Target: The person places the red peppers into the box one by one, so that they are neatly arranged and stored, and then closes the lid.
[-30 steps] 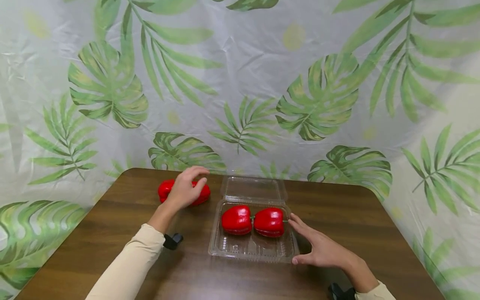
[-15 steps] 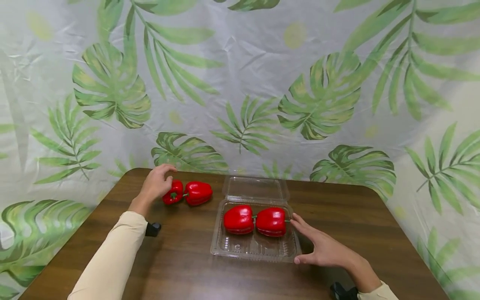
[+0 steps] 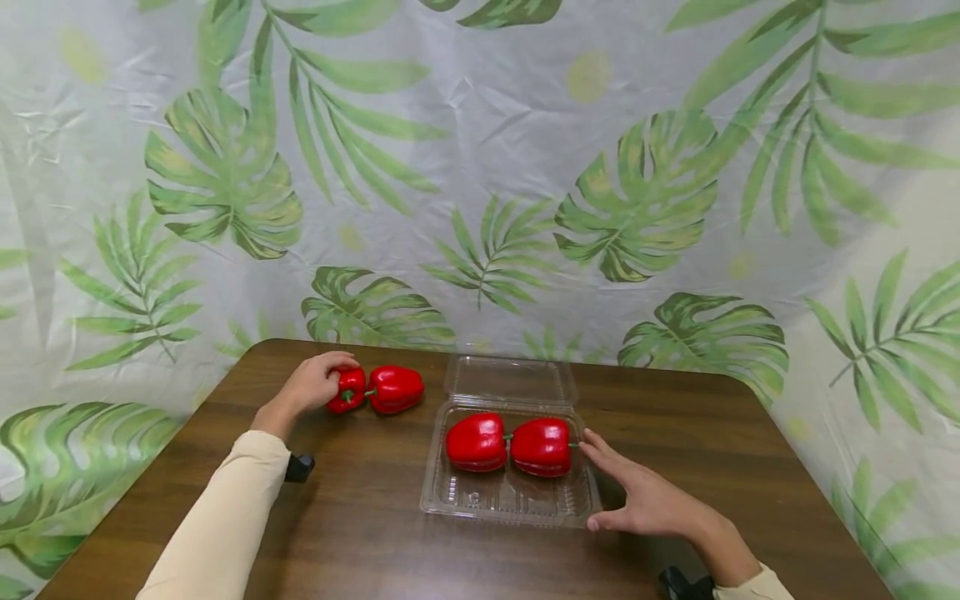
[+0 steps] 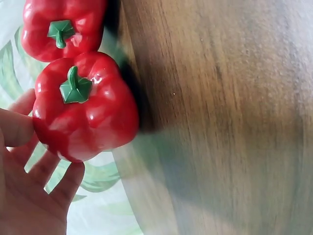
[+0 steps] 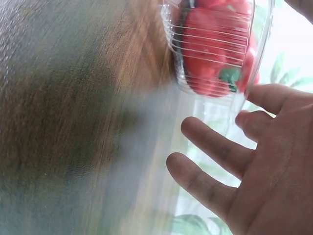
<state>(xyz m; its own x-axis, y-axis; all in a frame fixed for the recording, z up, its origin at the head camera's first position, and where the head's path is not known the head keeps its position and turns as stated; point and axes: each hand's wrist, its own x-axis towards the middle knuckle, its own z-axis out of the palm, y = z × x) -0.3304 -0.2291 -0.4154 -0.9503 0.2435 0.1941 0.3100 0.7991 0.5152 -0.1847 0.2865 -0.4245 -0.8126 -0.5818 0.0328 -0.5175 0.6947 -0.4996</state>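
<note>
My left hand (image 3: 306,385) holds the outer of two red bell peppers at the table's back left. In the left wrist view the thumb and fingers lie around this bell pepper (image 4: 88,112), whose green stem faces the camera. Another bell pepper (image 3: 397,389) sits right beside it. Two more red ones, a left bell pepper (image 3: 477,442) and a right bell pepper (image 3: 542,447), lie in the back half of a clear plastic clamshell container (image 3: 480,502). My right hand (image 3: 648,500) is spread at the container's right side, fingertips at its rim, thumb near the front corner.
The container's clear lid (image 3: 512,380) is folded back flat behind it. All stands on a brown wooden table (image 3: 360,517) with rounded back corners. A leaf-patterned curtain (image 3: 510,167) hangs directly behind the table's back edge.
My left hand has moved left from over the two loose peppers, then lowered onto the outer one. The right hand stays at the container.
</note>
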